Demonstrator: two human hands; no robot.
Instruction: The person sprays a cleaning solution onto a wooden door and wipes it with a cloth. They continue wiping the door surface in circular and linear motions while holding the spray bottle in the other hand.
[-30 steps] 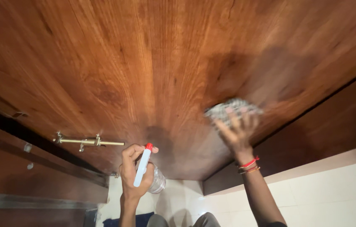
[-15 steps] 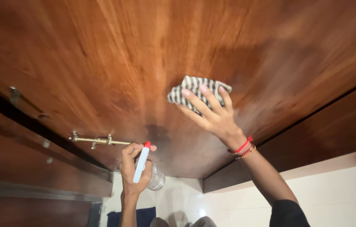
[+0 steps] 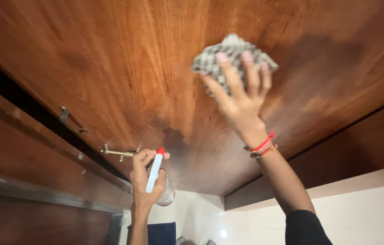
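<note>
A big brown wooden door (image 3: 124,68) fills most of the frame, from the top down to the lower middle. It looks darker and damp in patches, near the upper right and by the lower middle. A pale tiled wall (image 3: 364,213) sits in the lower right corner. A thin brass bolt (image 3: 119,153) lies on the door at the lower left.

The right hand (image 3: 239,97) is in the upper middle. Its fingers are spread flat and press a checked cloth (image 3: 230,52) against the wood. The cloth sits under the fingertips, bunched up, touching the door. It looks like the wiping step is going on. The next rub seems to need the hand to keep the cloth flat and pushed on the wood, so it does not slip out.

The left hand (image 3: 146,183) is low in the frame, well apart from the cloth. It is closed around a small clear spray bottle (image 3: 158,179) with a white sprayer and a red tip, held near the bolt.
</note>
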